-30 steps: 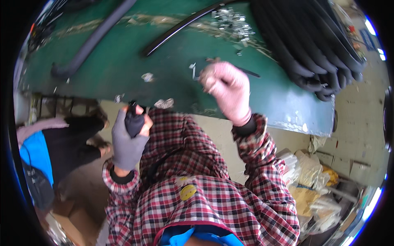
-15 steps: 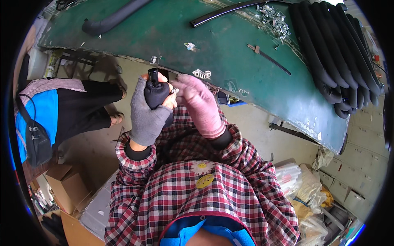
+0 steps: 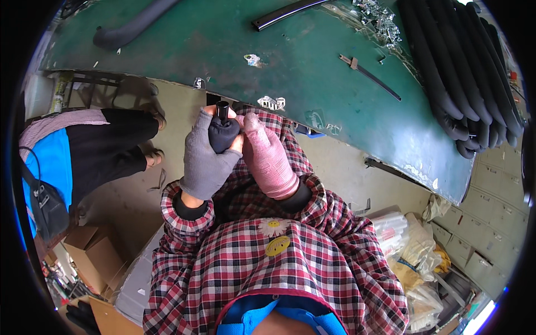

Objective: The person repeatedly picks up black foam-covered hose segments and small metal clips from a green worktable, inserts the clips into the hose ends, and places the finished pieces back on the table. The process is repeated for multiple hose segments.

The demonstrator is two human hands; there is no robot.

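Note:
My left hand (image 3: 207,153), in a grey glove with bare fingertips, is wrapped round a black padded tube (image 3: 223,134). The tube's bare, shiny black end (image 3: 222,110) points up, with its hollow mouth showing. Against the tube's right side lies my right hand (image 3: 265,153), in a pink glove. Its fingers are closed and partly hidden, so I cannot make out what they hold. Both hands are in front of my body, just short of the green table's near edge.
On the green table (image 3: 195,50) lie a dark strap-like tool (image 3: 371,78), a heap of small metal clips (image 3: 382,22), a black rail (image 3: 285,14) and stacked black padded tubes (image 3: 446,67). Another person (image 3: 72,151) is at the left. A cardboard box (image 3: 97,257) stands below.
My right hand has turned and its fingers have closed in beside the tube. The small shiny metal piece seen between my hands is now hidden. The tube's mouth has tipped toward me.

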